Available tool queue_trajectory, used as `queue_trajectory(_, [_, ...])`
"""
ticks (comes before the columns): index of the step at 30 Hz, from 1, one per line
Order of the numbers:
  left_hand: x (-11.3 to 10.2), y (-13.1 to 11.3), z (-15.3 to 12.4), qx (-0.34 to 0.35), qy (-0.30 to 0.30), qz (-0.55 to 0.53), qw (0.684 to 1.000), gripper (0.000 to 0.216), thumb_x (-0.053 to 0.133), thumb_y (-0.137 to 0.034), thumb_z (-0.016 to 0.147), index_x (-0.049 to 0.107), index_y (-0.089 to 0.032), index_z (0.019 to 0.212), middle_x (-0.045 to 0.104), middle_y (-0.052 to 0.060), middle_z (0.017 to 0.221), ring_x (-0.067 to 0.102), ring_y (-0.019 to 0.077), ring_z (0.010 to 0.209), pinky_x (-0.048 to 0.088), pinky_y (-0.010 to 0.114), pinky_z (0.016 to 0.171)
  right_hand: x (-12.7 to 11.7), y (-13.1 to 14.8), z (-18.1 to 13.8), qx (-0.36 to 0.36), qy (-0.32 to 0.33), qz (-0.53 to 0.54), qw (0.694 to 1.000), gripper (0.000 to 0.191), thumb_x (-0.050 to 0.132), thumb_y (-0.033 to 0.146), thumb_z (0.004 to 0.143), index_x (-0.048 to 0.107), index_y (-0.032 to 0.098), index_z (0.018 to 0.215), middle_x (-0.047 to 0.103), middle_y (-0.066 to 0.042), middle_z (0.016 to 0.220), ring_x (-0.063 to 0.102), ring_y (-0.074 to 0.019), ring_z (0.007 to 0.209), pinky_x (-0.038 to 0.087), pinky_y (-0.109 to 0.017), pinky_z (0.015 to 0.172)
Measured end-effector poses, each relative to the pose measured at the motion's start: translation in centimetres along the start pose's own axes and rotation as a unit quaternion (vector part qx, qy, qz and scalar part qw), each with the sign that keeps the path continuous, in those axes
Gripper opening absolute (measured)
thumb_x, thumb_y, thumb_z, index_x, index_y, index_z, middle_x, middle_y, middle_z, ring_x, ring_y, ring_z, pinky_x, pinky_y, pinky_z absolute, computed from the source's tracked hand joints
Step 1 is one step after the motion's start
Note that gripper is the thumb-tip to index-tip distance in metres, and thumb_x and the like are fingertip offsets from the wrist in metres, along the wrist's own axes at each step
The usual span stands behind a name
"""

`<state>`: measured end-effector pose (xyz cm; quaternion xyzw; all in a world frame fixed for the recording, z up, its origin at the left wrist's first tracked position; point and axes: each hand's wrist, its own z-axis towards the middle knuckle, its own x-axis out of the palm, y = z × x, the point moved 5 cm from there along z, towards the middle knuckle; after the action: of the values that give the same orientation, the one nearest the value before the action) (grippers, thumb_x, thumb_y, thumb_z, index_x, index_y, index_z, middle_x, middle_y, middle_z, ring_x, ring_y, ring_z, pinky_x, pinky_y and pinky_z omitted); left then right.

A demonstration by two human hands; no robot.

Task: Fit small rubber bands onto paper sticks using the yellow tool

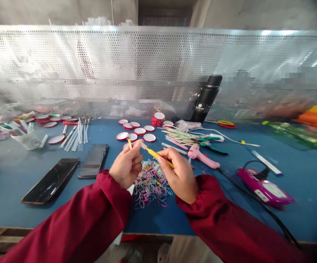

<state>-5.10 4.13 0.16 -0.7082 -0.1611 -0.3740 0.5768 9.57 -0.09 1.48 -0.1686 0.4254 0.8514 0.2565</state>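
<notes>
My left hand point(127, 164) is closed, with thumb and forefinger pinching a thin yellow stick point(129, 143) that has a small greyish tip. Held in my right hand point(179, 171) is a slim yellow-handled tool point(154, 153); its pale flat tip points at my left fingertips, and I cannot tell whether it touches them. Beneath both hands lies a loose heap of multicoloured rubber bands point(151, 186). Just beyond are several round red-rimmed caps point(140, 131) with white insides, and a red pot-like piece point(157, 118).
Two phones point(50, 180) lie at left, near white glue sticks point(76, 137) and a plastic cup point(27, 138) of sticks. At right are a pink glue gun point(203, 157), green-handled pliers point(214, 149), a magenta power box point(265, 188) and cables. A black flask point(206, 98) leans against the perforated screen point(106, 73).
</notes>
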Motion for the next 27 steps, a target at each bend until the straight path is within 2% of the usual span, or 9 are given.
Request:
queue_trajectory(12, [-0.11, 0.19, -0.07, 0.042, -0.006, 0.108, 0.993, 0.036, 0.082, -0.038, 0.071, 0.058, -0.016, 0.086, 0.021, -0.011, 0.054, 0.018, 0.0006, 0.041, 0.011, 0.016, 0.038, 0.26, -0.29, 0.1, 0.037, -0.001, 0.101, 0.994, 0.017, 0.052, 0.038, 0.095, 0.06, 0.023, 0.095, 0.062, -0.001, 0.075, 0.058, -0.0154, 0.066, 0.045, -0.027, 0.061])
queue_trajectory(17, [0.02, 0.07, -0.07, 0.071, -0.001, 0.139, 0.988, 0.032, 0.078, -0.038, 0.074, 0.057, -0.017, 0.085, 0.024, -0.01, 0.052, 0.019, 0.0012, 0.041, 0.011, 0.017, 0.039, 0.07, -0.08, 0.03, 0.028, -0.01, 0.075, 0.997, 0.015, 0.054, 0.036, 0.094, 0.062, 0.024, 0.097, 0.066, -0.002, 0.082, 0.061, -0.0165, 0.072, 0.047, -0.028, 0.065])
queue_trajectory(27, [-0.29, 0.17, -0.16, 0.067, -0.009, 0.144, 0.987, 0.031, 0.077, -0.038, 0.075, 0.059, -0.017, 0.089, 0.023, -0.01, 0.053, 0.018, 0.0017, 0.041, 0.011, 0.017, 0.04, -0.42, 0.04, 0.12, -0.012, -0.031, 0.011, 0.999, 0.011, 0.056, 0.031, 0.093, 0.063, 0.024, 0.099, 0.07, -0.004, 0.093, 0.066, -0.0184, 0.083, 0.052, -0.031, 0.077])
